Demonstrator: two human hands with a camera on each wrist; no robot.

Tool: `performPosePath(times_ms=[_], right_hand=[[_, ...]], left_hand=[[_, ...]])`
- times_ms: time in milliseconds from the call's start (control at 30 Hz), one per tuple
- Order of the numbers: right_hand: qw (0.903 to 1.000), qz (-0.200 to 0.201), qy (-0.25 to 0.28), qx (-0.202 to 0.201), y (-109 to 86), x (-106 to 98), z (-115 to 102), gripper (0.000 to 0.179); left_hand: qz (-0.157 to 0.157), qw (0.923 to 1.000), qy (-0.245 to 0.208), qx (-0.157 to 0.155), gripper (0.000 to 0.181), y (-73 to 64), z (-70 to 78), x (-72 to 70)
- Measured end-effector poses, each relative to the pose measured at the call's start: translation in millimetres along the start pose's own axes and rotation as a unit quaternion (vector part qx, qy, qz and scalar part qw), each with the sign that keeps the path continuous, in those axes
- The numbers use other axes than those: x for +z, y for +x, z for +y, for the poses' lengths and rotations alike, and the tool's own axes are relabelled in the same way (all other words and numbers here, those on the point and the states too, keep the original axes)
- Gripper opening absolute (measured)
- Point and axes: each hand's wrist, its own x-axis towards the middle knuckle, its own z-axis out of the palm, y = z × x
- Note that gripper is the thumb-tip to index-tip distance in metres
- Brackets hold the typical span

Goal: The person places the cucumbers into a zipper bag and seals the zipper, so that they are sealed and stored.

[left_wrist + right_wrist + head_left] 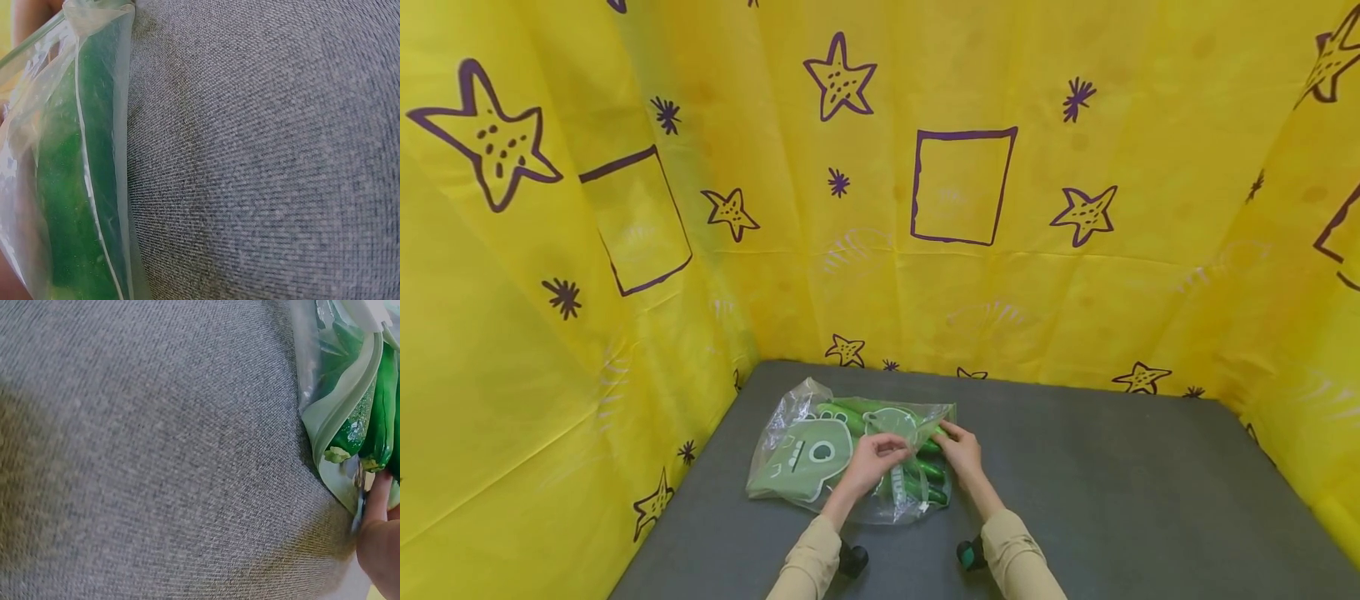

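Note:
A clear zip bag (805,462) with a green cartoon print lies on its side on the grey surface, its mouth toward the right. Several long green zucchini (928,471) are inside, and their stubby stem ends show at the parted mouth in the right wrist view. My left hand (874,460) pinches the bag's lip from above. At the far side of the mouth my right hand (962,456) holds the lip between thumb and finger, and one fingertip (378,497) lies right at a zucchini's stem end. The left wrist view shows zucchini through the plastic; that hand is mostly out of frame.
The dark grey tabletop (1097,483) extends to both sides of the bag. Yellow curtains (880,283) with purple stars and squares enclose it at the back, left and right. Both forearms, in beige sleeves (808,558), come in from the front edge with dark wrist cameras beneath.

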Motion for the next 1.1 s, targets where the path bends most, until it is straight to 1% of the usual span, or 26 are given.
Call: performPosePath(times_ms=[67, 267, 333, 433, 533, 633, 733, 900, 1000, 1100], right_hand=[[1.0000, -0.002, -0.006, -0.002, 0.1, 0, 0, 0.041], [0.9996, -0.027, -0.010, -0.007, -1.5, -4, 4, 0.040], [0.9995, -0.031, -0.008, -0.009, -3.1, -5, 4, 0.040], [0.9995, -0.030, -0.001, -0.012, -6.9, -5, 4, 0.039], [0.9997, -0.019, 0.010, -0.014, -10.8, -5, 3, 0.038], [0.9997, -0.006, 0.016, -0.016, -13.6, -5, 4, 0.037], [0.9996, 0.000, 0.025, -0.012, -15.7, -7, 6, 0.035], [0.9991, -0.006, 0.040, -0.010, -18.8, -11, 9, 0.034], [0.9983, -0.012, 0.055, -0.016, -19.8, -15, 12, 0.034], [0.9975, -0.014, 0.067, -0.021, -19.8, -18, 15, 0.035]], left_hand=[[0.000, 1.0000, 0.000, 0.002, 0.018, 1.6, -3.3, 0.6], [0.003, 0.9997, 0.023, -0.001, 0.018, 10.2, -27.6, 3.1], [0.003, 0.9996, 0.028, -0.003, 0.018, 11.1, -31.3, 3.4], [0.001, 0.9997, 0.022, -0.002, 0.018, 8.8, -27.1, 3.7], [-0.003, 0.9998, 0.021, 0.002, 0.019, 3.8, -14.8, 3.4], [-0.009, 0.9995, 0.030, 0.010, 0.019, -0.7, -3.0, 3.0], [-0.015, 0.9990, 0.040, 0.014, 0.020, -2.2, 1.9, 3.3], [-0.022, 0.9984, 0.049, 0.013, 0.020, -2.1, 2.6, 2.9], [-0.026, 0.9982, 0.052, 0.015, 0.020, -1.4, 1.8, 2.3], [-0.031, 0.9977, 0.060, 0.012, 0.020, 4.6, -9.5, 3.0]])
